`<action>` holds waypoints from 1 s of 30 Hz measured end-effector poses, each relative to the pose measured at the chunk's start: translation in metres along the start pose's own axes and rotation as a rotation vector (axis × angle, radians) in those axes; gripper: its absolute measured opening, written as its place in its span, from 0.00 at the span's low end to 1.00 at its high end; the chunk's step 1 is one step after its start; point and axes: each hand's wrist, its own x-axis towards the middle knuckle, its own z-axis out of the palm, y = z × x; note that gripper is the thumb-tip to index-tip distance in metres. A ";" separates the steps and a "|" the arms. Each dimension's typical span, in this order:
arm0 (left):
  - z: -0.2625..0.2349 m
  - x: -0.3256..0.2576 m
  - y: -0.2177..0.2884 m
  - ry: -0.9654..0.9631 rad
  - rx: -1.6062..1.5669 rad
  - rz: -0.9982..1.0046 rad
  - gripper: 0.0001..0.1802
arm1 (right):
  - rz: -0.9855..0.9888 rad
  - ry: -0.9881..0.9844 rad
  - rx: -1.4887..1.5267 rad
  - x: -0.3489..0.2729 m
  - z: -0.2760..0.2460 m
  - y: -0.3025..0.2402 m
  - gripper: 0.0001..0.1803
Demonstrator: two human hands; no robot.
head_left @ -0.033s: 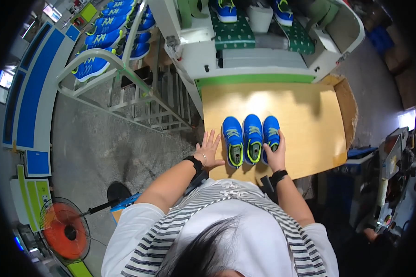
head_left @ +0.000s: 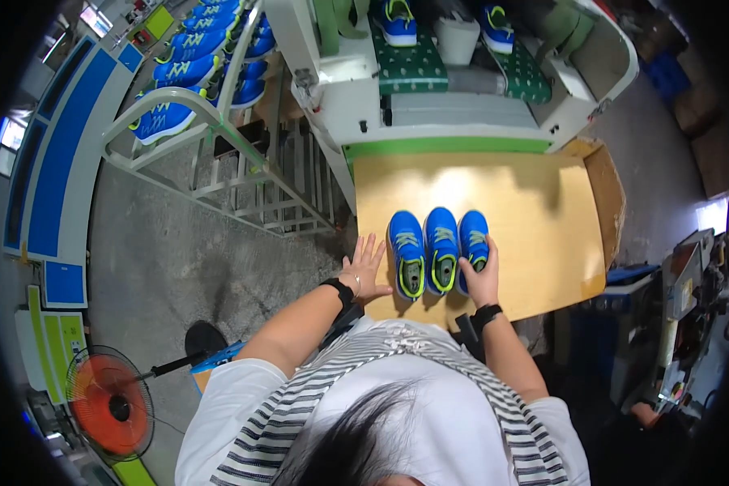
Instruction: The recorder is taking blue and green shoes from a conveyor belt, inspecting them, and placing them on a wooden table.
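Three blue sneakers with grey laces and lime-green collars stand in a row on a light wooden board, toes pointing away from me. My right hand grips the rightmost sneaker around its heel end, thumb on the left side and fingers along the right. The middle sneaker is right beside it. Left of that stands the third sneaker. My left hand lies open with fingers spread at the board's left edge, thumb pointing toward this sneaker's heel; whether they touch, I cannot tell.
Behind the wooden board rises a white machine with green padded supports, two blue sneakers on it. A metal rack at far left carries several blue sneakers. A fan stands lower left. A cardboard flap borders the board's right.
The view has shifted slightly, so the board and sneakers appear a little lower. My hands keep the same places relative to the sneakers.
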 end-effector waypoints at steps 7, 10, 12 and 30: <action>-0.001 -0.011 0.001 0.018 -0.014 -0.025 0.66 | 0.004 0.032 -0.082 -0.005 0.005 -0.014 0.37; -0.001 -0.011 0.002 0.027 -0.018 -0.016 0.66 | 0.028 0.033 -0.069 -0.005 0.002 -0.018 0.37; 0.001 -0.008 -0.001 0.040 0.001 -0.001 0.66 | -0.018 0.094 -0.104 -0.006 0.004 -0.020 0.36; -0.001 -0.020 0.007 0.061 -0.012 0.005 0.62 | -0.150 0.134 -0.219 -0.015 0.001 -0.021 0.33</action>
